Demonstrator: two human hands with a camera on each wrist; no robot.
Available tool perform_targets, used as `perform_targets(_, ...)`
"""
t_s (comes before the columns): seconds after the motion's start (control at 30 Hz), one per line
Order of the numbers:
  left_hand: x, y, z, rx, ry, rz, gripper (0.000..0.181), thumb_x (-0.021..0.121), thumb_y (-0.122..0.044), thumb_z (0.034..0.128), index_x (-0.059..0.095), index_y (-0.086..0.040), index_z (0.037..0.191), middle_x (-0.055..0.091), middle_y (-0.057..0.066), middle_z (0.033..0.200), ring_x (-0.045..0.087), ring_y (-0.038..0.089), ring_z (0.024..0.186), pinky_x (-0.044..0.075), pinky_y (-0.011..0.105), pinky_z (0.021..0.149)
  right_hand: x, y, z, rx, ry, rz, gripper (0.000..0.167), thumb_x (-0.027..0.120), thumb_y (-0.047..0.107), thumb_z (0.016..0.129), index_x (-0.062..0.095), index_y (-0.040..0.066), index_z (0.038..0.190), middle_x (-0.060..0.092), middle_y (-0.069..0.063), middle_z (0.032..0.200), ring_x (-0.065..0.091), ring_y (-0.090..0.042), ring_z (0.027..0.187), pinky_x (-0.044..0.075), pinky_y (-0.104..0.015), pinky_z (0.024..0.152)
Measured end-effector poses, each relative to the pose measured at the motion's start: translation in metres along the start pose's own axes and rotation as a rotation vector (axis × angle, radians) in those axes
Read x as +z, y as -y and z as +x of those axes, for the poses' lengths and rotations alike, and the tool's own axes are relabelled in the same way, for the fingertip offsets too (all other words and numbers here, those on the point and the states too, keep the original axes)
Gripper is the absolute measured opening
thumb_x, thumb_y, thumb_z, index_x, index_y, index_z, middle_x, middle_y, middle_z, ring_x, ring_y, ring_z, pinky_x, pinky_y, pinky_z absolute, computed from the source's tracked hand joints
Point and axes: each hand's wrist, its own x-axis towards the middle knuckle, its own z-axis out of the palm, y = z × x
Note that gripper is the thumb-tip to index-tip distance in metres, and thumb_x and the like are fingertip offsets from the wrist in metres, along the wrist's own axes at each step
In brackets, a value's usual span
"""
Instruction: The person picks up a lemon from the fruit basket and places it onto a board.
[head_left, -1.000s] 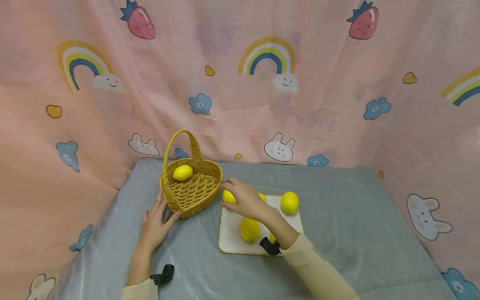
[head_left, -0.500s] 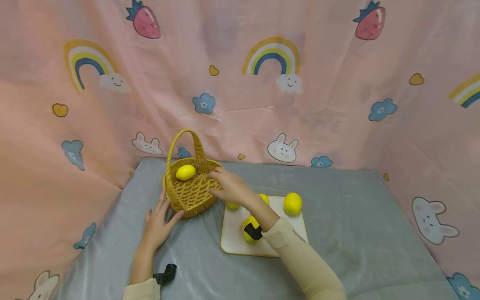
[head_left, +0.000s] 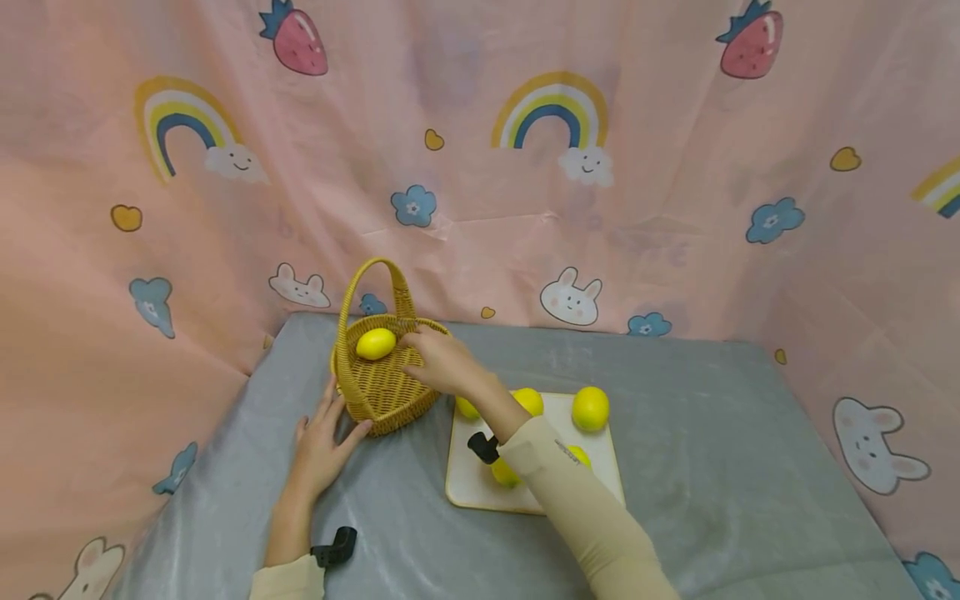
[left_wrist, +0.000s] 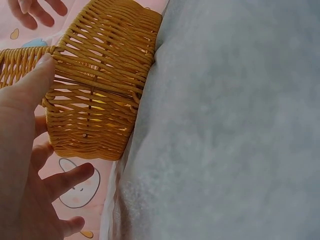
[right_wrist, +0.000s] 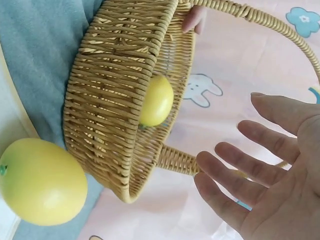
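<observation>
A heart-shaped wicker basket (head_left: 397,408) with an arched handle stands at the back left of the cloth. Inside lies one lemon (head_left: 376,343), near the far left wall. My left hand (head_left: 318,454) rests against the basket's near left side. In the left wrist view its thumb (left_wrist: 37,82) presses the rim by the handle's foot, and its other fingers are spread. My right hand (head_left: 442,360) hovers over the basket's right rim. The right wrist view shows its palm bare and its fingers (right_wrist: 250,165) spread, holding nothing.
A pale square tray (head_left: 468,492) lies right of the basket and bears several yellow fruits. One rounder fruit (head_left: 591,408) sits at its back right corner; the right forearm partly covers others. Grey cloth (head_left: 697,450) covers the table, and a printed pink curtain (head_left: 480,217) stands behind.
My right hand has moved left from the fruit at the tray's back left corner to over the basket, and that fruit stays on the tray. My left hand remains against the basket.
</observation>
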Motion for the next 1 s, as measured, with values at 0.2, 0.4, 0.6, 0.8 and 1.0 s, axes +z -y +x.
perform_targets(0.2, -0.001, -0.002, -0.002, -0.026, 0.016, -0.001, 0.067, 0.063, -0.044, 0.0973, 0.04, -0.017, 0.154, 0.007, 0.005, 0.167, 0.03, 0.042, 0.144, 0.008, 0.078, 0.104, 0.005, -0.001, 0.012, 0.013, 0.003, 0.021, 0.036, 0.066, 0.024, 0.098, 0.064, 0.007, 0.13, 0.062, -0.009, 0.127, 0.06, -0.022, 0.113, 0.05, -0.038, 0.094)
perform_targets(0.4, -0.002, -0.003, -0.001, -0.026, 0.014, 0.002, 0.066, 0.063, -0.044, 0.0975, 0.04, -0.016, 0.153, 0.007, 0.005, 0.168, 0.03, 0.042, 0.144, 0.008, 0.078, 0.104, 0.011, -0.004, 0.03, 0.059, 0.001, 0.084, 0.038, 0.065, 0.022, 0.099, 0.062, 0.005, 0.133, 0.063, -0.008, 0.13, 0.058, -0.022, 0.121, 0.047, -0.036, 0.1)
perform_targets(0.6, -0.002, -0.004, 0.0, -0.024, 0.017, 0.007, 0.067, 0.063, -0.044, 0.0972, 0.04, -0.016, 0.154, 0.007, 0.006, 0.167, 0.031, 0.041, 0.144, 0.008, 0.078, 0.105, 0.018, -0.003, 0.042, 0.084, 0.002, 0.135, 0.042, 0.064, 0.019, 0.099, 0.058, 0.001, 0.137, 0.06, -0.012, 0.135, 0.057, -0.025, 0.122, 0.049, -0.036, 0.098)
perform_targets(0.8, -0.003, -0.006, 0.001, -0.024, 0.007, 0.001, 0.067, 0.063, -0.044, 0.0969, 0.041, -0.015, 0.153, 0.009, 0.006, 0.167, 0.031, 0.041, 0.144, 0.008, 0.077, 0.105, 0.028, -0.001, 0.054, 0.129, -0.008, 0.11, 0.048, 0.065, 0.023, 0.098, 0.055, 0.006, 0.142, 0.055, -0.014, 0.135, 0.059, -0.024, 0.114, 0.05, -0.036, 0.092)
perform_targets(1.0, -0.003, -0.006, 0.0, -0.025, 0.006, 0.011, 0.067, 0.063, -0.044, 0.097, 0.041, -0.015, 0.153, 0.008, 0.005, 0.167, 0.033, 0.041, 0.143, 0.009, 0.077, 0.105, 0.044, 0.002, 0.067, 0.155, 0.073, 0.117, 0.061, 0.066, 0.026, 0.098, 0.042, 0.012, 0.152, 0.037, -0.019, 0.153, 0.052, -0.032, 0.128, 0.047, -0.045, 0.1)
